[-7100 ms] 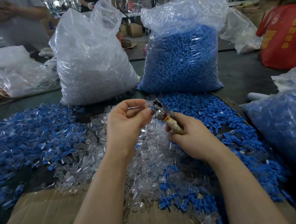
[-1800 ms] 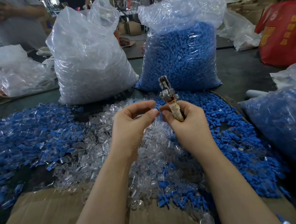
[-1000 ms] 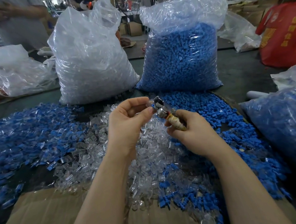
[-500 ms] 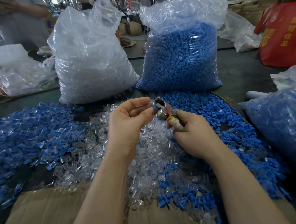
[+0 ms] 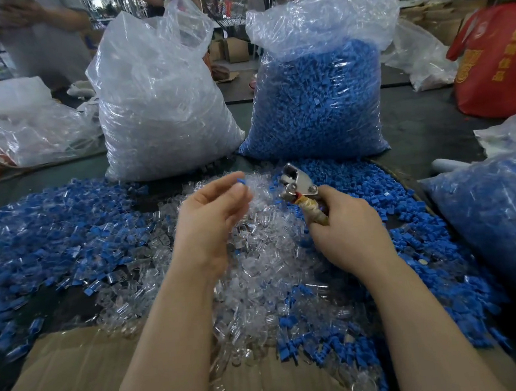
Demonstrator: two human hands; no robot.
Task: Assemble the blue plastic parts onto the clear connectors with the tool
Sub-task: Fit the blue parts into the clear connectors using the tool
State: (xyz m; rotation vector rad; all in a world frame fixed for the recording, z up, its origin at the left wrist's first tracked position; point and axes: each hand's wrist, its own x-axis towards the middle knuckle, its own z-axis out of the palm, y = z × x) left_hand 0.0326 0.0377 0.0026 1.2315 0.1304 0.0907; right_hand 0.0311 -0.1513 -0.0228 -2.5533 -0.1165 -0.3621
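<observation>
While the left hand [image 5: 212,221] is blurred with motion, I can make out a small blue part [image 5: 240,181] pinched at its fingertips, with what may be a clear connector behind it; I can't tell for sure. At three o'clock from it, just beside, the right hand [image 5: 345,231] has its fingers wrapped round the taped handle of the metal tool [image 5: 297,188], whose head points to eleven o'clock. To do this well, I'd say steady the piece first, seat it squarely in the tool's head, then squeeze. Loose clear connectors [image 5: 258,274] lie heaped below at six o'clock, loose blue parts [image 5: 359,185] to the right.
</observation>
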